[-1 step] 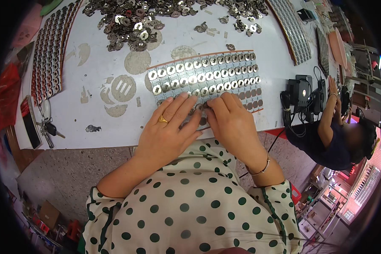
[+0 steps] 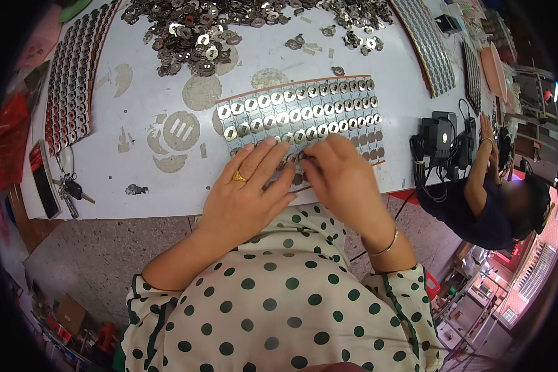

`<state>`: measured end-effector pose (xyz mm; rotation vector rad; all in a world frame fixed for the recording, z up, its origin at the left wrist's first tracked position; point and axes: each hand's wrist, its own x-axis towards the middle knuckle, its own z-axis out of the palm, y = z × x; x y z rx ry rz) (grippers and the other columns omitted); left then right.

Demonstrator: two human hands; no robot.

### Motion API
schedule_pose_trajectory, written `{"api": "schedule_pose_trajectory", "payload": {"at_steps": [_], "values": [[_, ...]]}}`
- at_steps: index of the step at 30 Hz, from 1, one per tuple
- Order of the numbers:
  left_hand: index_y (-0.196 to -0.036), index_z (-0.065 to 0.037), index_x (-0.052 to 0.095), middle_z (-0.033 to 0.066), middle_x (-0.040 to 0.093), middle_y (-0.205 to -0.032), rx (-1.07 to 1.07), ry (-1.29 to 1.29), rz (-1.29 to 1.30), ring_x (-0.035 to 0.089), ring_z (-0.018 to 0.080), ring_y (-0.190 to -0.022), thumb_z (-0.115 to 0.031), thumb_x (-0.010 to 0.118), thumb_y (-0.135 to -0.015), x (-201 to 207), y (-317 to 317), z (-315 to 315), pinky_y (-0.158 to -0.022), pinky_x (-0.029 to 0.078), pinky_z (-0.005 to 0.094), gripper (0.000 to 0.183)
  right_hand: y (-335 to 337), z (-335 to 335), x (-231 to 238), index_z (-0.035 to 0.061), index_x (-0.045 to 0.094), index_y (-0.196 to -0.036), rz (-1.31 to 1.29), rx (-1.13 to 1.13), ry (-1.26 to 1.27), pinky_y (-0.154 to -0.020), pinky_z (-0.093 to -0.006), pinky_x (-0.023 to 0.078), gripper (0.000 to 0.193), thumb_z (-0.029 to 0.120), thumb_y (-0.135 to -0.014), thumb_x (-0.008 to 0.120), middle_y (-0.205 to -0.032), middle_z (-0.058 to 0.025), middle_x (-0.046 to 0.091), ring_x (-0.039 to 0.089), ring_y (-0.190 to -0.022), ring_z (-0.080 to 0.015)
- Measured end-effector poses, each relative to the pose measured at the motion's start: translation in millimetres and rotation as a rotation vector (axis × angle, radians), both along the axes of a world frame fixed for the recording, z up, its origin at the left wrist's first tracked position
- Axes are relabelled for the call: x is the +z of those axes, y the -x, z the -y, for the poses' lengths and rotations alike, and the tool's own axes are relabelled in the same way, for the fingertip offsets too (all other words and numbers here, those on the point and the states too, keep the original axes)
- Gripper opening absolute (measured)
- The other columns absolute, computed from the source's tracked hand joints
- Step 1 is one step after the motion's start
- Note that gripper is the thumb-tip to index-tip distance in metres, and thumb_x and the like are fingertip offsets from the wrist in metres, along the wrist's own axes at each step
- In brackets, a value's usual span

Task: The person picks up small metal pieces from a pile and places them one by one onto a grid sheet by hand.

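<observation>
A sheet of small circuit boards (image 2: 346,131) lies in front of me, and shiny round metal clips (image 2: 283,114) stand in rows on its far part. On the right end of the nearer rows, bare dark round pads show. My left hand (image 2: 242,189), with a gold ring, lies over the near left part of the sheet, fingers stretched out and fingertips on the clips. Close beside its index fingertip, my right hand (image 2: 344,180) pinches a small metal clip (image 2: 301,156) at the sheet. The fingers partly hide that clip and the near rows.
A heap of loose metal clips (image 2: 198,43) covers the far table. Filled sheets (image 2: 80,77) lie at the left, more boards (image 2: 425,46) at the right. A phone (image 2: 43,180), keys (image 2: 74,189) and black adapters with cables (image 2: 440,139) lie near the edges. Another person (image 2: 487,204) works at right.
My right hand has turned slightly at the wrist, its knuckles shifting, while the fingertips stay at the same spot. My left hand holds almost still.
</observation>
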<state>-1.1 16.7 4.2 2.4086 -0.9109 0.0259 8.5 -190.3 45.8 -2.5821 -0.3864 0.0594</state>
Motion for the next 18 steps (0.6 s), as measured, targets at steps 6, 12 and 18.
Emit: {"api": "schedule_pose_trajectory", "payload": {"at_steps": [6,12,18], "values": [[-0.127,-0.013,0.068,0.0126,0.055,-0.147,-0.001,0.013,0.016,0.050,0.0304,-0.138,-0.032,0.076,-0.088,1.2,-1.0,2.1,-0.114,0.041,0.0472,0.044,-87.7,41.1,-11.1,0.0042,0.070,-0.110,0.351,-0.202,0.036,-0.073,-0.0440,0.053,0.020,0.005,-0.090,0.069,-0.093,-0.0135,0.069,0.063,-0.084,-0.0356],[-0.124,-0.013,0.068,0.0122,0.055,-0.146,0.003,0.037,0.015,0.050,0.0305,-0.137,-0.031,0.076,-0.087,-0.4,-0.6,0.9,-0.114,0.040,0.0466,0.042,-108.7,46.7,-15.8,0.0015,0.070,-0.115,-0.014,-0.218,-0.366,-0.079,-0.0290,0.057,0.022,0.002,-0.093,0.069,-0.096,-0.0065,0.073,0.070,-0.088,-0.0148],[-0.127,-0.009,0.064,0.0121,0.062,-0.137,0.052,0.186,-0.013,0.055,0.0316,-0.131,-0.025,0.079,-0.085,3.0,-1.5,2.1,-0.111,0.041,0.0472,0.048,-75.1,38.2,-7.0,-0.0019,0.063,-0.119,-0.373,-0.259,-1.072,-0.084,-0.0252,0.055,0.027,-0.007,-0.092,0.066,-0.102,-0.0047,0.067,0.065,-0.092,-0.0110]]}}
